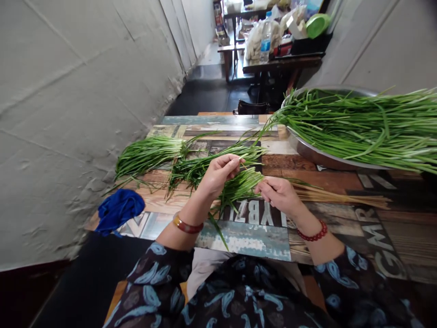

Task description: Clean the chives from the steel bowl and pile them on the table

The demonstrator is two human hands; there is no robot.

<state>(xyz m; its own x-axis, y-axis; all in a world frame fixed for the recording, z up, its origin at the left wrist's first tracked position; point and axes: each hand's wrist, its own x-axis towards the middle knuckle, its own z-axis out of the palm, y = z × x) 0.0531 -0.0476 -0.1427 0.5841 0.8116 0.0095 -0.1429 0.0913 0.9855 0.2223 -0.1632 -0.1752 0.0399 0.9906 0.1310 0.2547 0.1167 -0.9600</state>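
My left hand (223,171) is closed in a pinch over the middle of the table. A thin tan sliver shows at its fingertips, too small to name. Just to the right, my right hand (277,193) is also closed, its fingertips at the pale cut ends of a small bunch of garlic chives (244,184); what is between them is hidden. Behind my left hand lies a looser pile of chives (191,168), and a neater chive bundle (153,152) rests further left. Thin bamboo skewers (348,199) lie right of my right hand.
A large metal basin (310,152) heaped with long chives (355,125) stands at the right. A blue cloth (121,208) lies at the table's left edge, beside the wall. Beyond, another table holds a water bottle (265,38), bags and a green lid (317,25).
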